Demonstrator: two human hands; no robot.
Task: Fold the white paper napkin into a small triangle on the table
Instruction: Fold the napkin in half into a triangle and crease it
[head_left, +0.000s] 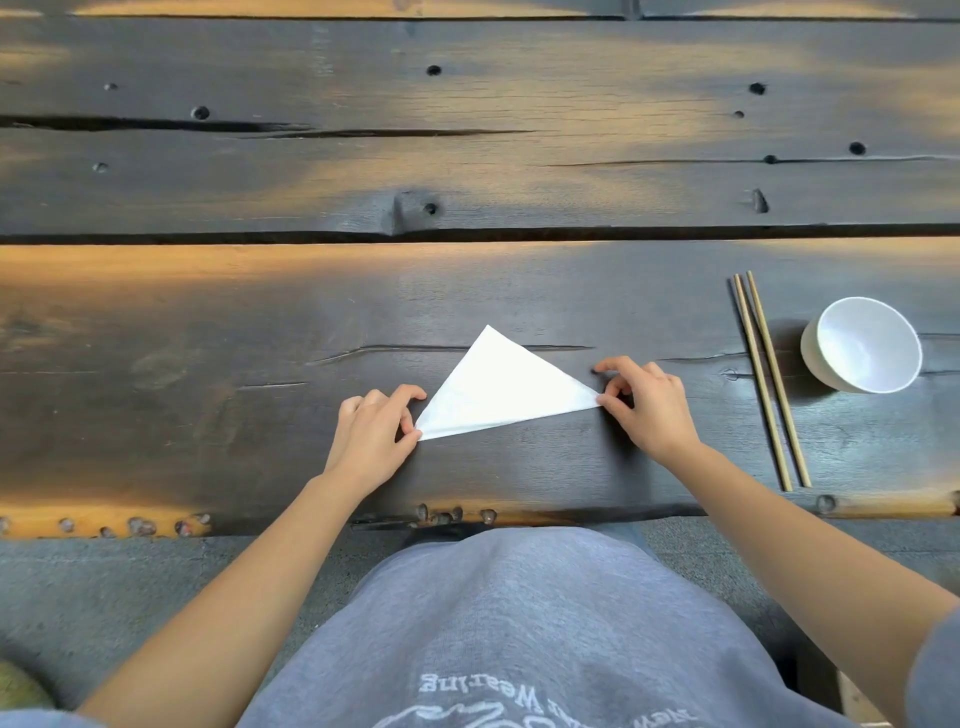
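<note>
The white paper napkin (497, 387) lies flat on the dark wooden table (260, 322) as a triangle, its apex pointing away from me and its long edge slanting up to the right. My left hand (371, 434) pinches the napkin's lower left corner between thumb and fingers. My right hand (647, 402) pinches the right corner with thumb and forefinger. Both hands rest on the table at the triangle's two ends.
A pair of wooden chopsticks (771, 382) lies to the right of my right hand, running toward the table's near edge. A white bowl (865, 345), tilted on its side, sits beyond them at the far right. The table's near edge (467, 514) is close to my body.
</note>
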